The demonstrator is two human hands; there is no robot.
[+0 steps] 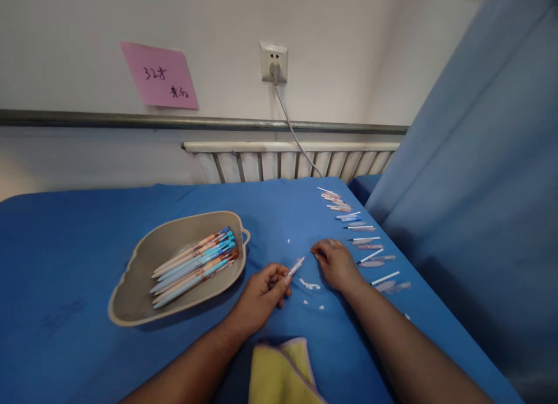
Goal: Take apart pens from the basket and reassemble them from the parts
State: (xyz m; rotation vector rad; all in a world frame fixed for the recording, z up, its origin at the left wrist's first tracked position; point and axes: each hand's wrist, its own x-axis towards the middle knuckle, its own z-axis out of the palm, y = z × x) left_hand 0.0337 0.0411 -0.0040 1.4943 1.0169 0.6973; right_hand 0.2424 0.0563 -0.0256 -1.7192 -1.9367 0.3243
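My left hand (261, 293) is closed around a slim, clear-and-whitish pen barrel (297, 265), its end pointing up and to the right. A short way to the right, my right hand (337, 265) pinches a small orange-brown piece (313, 251), too small to name. Between and below the hands, small white pieces (309, 285) lie on the blue sheet (279, 212). Along the right side run several groups of pen parts: white refills (386, 278) beside pale barrel sections (372, 264).
A beige basin (126, 282) left of my hands holds several assembled pens (192, 267). A folded yellow cloth (279, 372) lies at the near edge. Behind are a bed rail (288, 146) and a wall socket (274, 63) with a plugged cord. A blue curtain (479, 160) hangs at right.
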